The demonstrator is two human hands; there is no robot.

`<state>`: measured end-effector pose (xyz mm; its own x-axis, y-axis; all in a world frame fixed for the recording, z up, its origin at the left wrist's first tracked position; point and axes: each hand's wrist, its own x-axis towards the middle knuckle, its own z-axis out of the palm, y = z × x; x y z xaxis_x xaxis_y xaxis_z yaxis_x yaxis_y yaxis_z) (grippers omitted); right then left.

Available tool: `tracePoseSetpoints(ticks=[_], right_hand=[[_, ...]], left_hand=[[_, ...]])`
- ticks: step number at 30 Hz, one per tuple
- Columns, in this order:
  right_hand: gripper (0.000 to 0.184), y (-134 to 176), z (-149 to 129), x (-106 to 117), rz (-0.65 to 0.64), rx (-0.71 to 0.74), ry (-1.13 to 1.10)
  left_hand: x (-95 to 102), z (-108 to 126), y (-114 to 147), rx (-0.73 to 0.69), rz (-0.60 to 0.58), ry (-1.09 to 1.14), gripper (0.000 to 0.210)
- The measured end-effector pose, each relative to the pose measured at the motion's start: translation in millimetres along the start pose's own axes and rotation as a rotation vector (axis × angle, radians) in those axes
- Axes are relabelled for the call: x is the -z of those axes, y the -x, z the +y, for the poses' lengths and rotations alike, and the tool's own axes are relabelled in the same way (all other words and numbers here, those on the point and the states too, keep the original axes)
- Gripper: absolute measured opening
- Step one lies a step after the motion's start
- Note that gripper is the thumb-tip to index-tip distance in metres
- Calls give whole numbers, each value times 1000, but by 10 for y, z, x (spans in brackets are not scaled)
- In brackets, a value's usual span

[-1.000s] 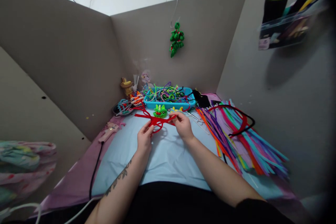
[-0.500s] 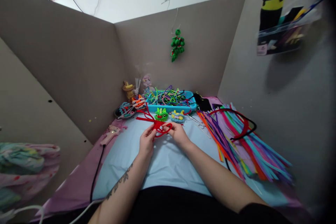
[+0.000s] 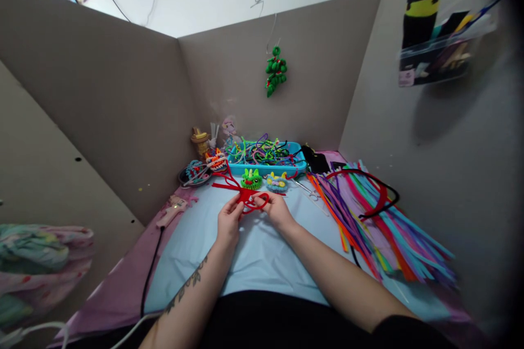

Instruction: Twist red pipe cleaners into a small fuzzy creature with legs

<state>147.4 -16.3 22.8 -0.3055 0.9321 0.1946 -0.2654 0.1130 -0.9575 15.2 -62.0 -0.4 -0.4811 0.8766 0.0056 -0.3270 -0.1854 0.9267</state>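
Between my hands is a bundle of bent red pipe cleaners (image 3: 246, 194), looped on the right and with loose ends sticking out to the upper left. My left hand (image 3: 230, 217) pinches its left side between thumb and fingers. Its right loop is in the closed fingers of my right hand (image 3: 275, 208). Just beyond lie a green fuzzy animal head (image 3: 251, 179) with a red mouth and a blue-and-yellow one (image 3: 277, 181). Both hands are held above the light blue cloth (image 3: 196, 240).
A blue tray (image 3: 266, 169) of tangled pipe cleaners stands at the back. Straight coloured pipe cleaners (image 3: 380, 218) lie right, near scissors (image 3: 307, 190). A pink glue gun (image 3: 172, 211) with a cord is left. A green ornament (image 3: 275, 72) hangs from the rear panel.
Almost nothing differs. My right hand has shifted very slightly at the red loop, and the whole view has moved a little.
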Motion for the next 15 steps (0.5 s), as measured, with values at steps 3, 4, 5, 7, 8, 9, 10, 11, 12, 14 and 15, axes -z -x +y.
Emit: tracePoseSetpoints(ticks=[3, 4, 5, 7, 8, 9, 10, 11, 12, 14, 15], right_hand=[[26, 10, -23, -11, 62, 0, 1], [26, 4, -24, -4, 93, 10, -17], [26, -6, -22, 5, 119, 18, -40], [26, -29, -3, 23, 143, 13, -85], [26, -39, 11, 28, 143, 1, -96], [27, -46, 26, 30, 137, -8, -98], [27, -50, 40, 26, 129, -14, -92], [27, -49, 52, 19, 123, -17, -81], [28, -44, 59, 7, 115, -19, -70], [27, -26, 58, -20, 93, -27, -48], [27, -14, 51, -32, 77, -34, -36]], left_hand=[[-2, -1, 1, -9, 20, -12, 58], [0, -6, -3, -20, 28, -13, 58], [3, -12, -7, -33, 36, -11, 58], [12, -19, -14, -50, 45, -3, 57], [15, -18, -15, -50, 42, 1, 57], [17, -13, -14, -47, 40, 4, 55], [18, -5, -10, -42, 38, 6, 55], [17, 5, -5, -38, 37, 5, 54], [15, 16, 0, -35, 36, 3, 54], [11, 33, 10, -32, 41, -3, 55], [11, 38, 12, -29, 46, -5, 55]])
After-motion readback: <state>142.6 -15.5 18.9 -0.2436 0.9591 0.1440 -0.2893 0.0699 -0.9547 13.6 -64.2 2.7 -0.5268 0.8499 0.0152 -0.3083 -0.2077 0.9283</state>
